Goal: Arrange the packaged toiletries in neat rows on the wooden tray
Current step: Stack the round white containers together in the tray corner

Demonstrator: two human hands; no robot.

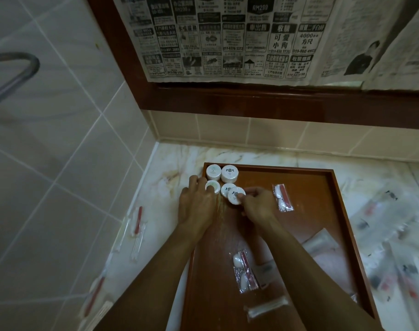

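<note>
You see a wooden tray [332, 211] with a glossy reddish-brown varnish, on a polished marble counter [170, 161]. The round soaps [229, 173] are in matt white paper, the sachets [283, 197] in clear shiny plastic. The wall tiles [60, 139] look smooth, the newspaper [227, 37] dull, the rail [15, 70] metal.
</note>
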